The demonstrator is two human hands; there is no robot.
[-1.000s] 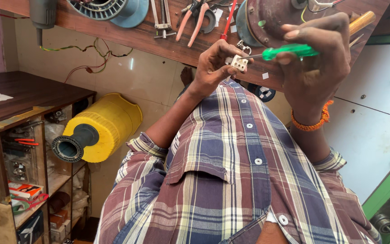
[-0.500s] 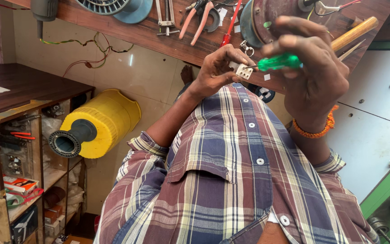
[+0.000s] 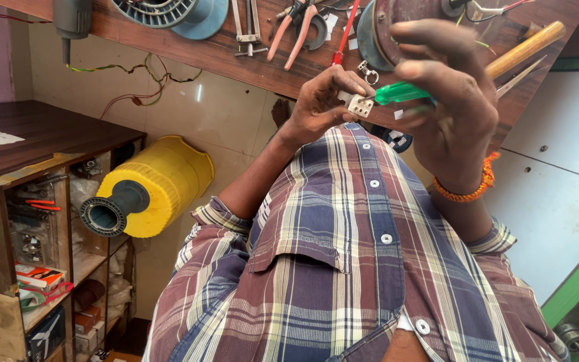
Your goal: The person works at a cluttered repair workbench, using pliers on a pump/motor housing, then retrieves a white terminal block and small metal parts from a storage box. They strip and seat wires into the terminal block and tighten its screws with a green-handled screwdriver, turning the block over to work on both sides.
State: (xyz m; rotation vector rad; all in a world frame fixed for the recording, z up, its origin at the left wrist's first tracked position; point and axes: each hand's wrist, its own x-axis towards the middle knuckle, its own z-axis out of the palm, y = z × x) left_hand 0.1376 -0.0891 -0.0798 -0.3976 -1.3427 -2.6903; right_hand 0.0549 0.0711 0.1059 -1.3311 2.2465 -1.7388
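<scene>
Screwdriver (image 3: 402, 92), green-handled, sits clenched in our right hand (image 3: 447, 107); tip meets small white terminal block (image 3: 359, 105) at 9 o'clock, pinched btwn left hand (image 3: 319, 102) fingers above plaid shirt (image 3: 343, 255).

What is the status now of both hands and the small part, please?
Left hand pinches small white part. Right hand grips green-handled screwdriver, tip at the part. Nothing between them.

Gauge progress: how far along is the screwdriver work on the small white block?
Done: the small white block is lifted clear and pinched in the left hand. In hand: the right hand holds the green-handled screwdriver with its tip at the block. Left: unclear, the screws are too small to judge.
</scene>
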